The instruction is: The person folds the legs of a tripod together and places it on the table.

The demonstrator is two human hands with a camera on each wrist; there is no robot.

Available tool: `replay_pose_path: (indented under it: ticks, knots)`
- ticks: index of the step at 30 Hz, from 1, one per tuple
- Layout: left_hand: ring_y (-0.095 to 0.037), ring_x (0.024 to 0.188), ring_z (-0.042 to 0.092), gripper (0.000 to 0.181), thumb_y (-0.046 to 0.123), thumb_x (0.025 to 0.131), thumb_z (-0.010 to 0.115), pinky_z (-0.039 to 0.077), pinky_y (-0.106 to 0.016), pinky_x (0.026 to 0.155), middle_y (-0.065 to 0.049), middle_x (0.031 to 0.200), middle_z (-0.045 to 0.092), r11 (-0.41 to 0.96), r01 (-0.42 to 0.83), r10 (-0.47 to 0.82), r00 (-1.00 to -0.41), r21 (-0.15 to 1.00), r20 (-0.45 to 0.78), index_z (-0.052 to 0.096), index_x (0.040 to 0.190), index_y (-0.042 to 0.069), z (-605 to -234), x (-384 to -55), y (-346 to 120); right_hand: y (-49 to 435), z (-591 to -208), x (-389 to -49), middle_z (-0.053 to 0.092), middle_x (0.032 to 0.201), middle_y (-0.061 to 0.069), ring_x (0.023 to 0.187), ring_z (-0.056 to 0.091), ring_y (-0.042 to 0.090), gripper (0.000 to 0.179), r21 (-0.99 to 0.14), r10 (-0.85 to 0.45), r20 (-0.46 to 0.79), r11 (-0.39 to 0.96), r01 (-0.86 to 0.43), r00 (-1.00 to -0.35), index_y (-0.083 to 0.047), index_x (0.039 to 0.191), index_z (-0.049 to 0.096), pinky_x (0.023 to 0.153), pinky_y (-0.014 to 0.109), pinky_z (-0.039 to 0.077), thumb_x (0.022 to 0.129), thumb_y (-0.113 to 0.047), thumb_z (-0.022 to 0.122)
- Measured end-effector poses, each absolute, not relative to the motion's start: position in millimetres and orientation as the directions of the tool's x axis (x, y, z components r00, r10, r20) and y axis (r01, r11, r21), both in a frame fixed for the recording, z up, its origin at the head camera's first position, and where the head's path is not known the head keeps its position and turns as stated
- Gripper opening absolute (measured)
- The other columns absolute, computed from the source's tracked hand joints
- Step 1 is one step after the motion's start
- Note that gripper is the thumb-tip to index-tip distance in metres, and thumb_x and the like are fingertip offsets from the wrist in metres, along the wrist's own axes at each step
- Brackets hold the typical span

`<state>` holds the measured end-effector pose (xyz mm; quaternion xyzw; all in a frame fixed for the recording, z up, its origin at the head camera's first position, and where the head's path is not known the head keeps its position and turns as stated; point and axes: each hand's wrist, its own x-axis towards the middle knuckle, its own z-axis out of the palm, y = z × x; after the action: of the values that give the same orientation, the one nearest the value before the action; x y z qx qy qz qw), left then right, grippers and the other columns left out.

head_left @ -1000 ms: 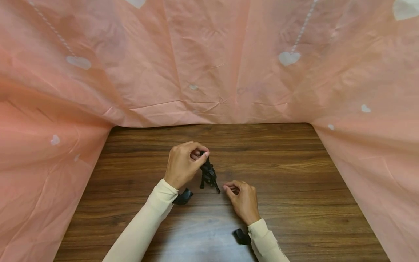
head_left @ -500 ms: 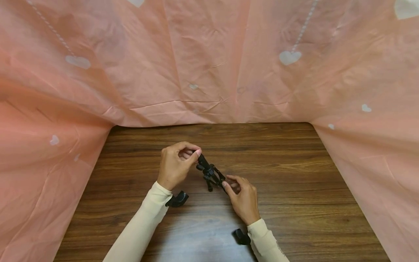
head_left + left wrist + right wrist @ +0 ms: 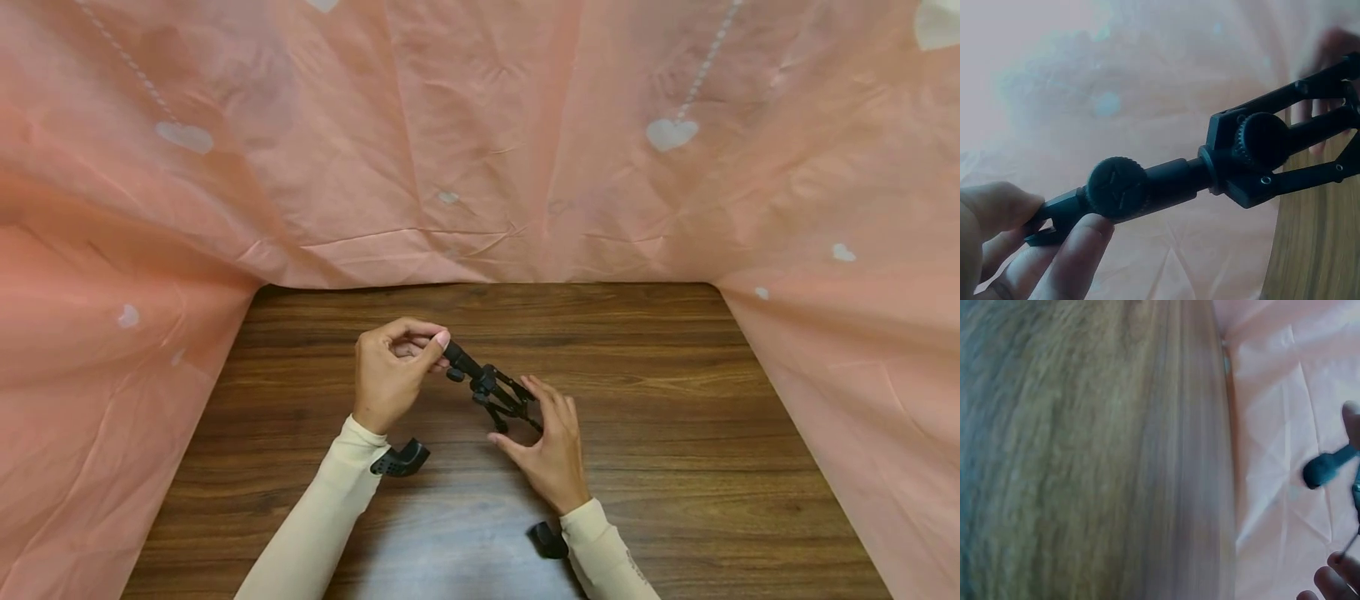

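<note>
A small black tripod [image 3: 487, 383] is held tilted above the table, its top end toward the upper left and its legs toward the lower right. My left hand [image 3: 392, 371] pinches the top end between thumb and fingers. In the left wrist view, a round knob [image 3: 1117, 187] sits just beyond those fingertips, and a second knob [image 3: 1263, 140] is at the leg joint. My right hand [image 3: 551, 433] has thumb and fingers spread wide around the leg ends. One rubber foot [image 3: 1319, 472] shows between them in the blurred right wrist view.
A dark wood-grain table [image 3: 675, 450] lies beneath both hands. Pink cloth [image 3: 480, 167] with white hearts hangs at the back and both sides. Black wrist mounts [image 3: 401, 458] stick out from the cream sleeves.
The left hand has moved left with the tripod, tilting it from near upright to slanted. The right hand came to the leg ends, pinched there, then spread its fingers; the legs look slightly more apart.
</note>
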<state>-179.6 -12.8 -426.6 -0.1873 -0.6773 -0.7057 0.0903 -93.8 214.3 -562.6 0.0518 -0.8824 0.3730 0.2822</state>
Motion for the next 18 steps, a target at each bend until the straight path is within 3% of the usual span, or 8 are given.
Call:
replay_pose_path:
  ticks: [4,11,18]
  knots:
    - [-0.022,0.062,0.076,0.011,0.001,0.095,0.079,0.065,-0.038,0.062,-0.026,0.085,0.077,-0.132,0.357,0.109,-0.922,0.925,0.371,0.078,0.101,-0.007,-425.4,-178.2,-14.2,212.4,-562.4,-95.2,0.063,0.147,0.016,0.116,0.057,0.032,0.102,-0.595,0.112,0.574,0.737,-0.319,-0.811,-0.011,0.149,0.06,0.1,0.045,0.046,0.061,-0.032,0.106]
    - [-0.019,0.061,0.076,0.012,-0.001,0.094,0.078,0.065,-0.039,0.062,-0.022,0.084,0.078,-0.159,0.33,0.087,-0.934,0.93,0.346,0.076,0.101,-0.01,-425.6,-176.4,-18.3,211.6,-559.5,-95.5,0.063,0.143,0.011,0.118,0.058,0.033,0.099,-0.568,0.112,0.588,0.763,-0.31,-0.801,-0.014,0.148,0.06,0.101,0.046,0.048,0.062,-0.023,0.107]
    - [-0.02,0.061,0.076,0.014,-0.001,0.094,0.078,0.065,-0.038,0.063,-0.017,0.084,0.079,-0.152,0.315,0.074,-0.942,0.937,0.328,0.076,0.102,-0.011,-428.4,-176.2,-25.1,210.8,-559.3,-97.1,0.071,0.125,0.011,0.106,0.061,0.03,0.085,-0.523,0.087,0.622,0.786,-0.33,-0.778,-0.012,0.14,0.066,0.091,0.046,0.054,0.065,-0.017,0.104]
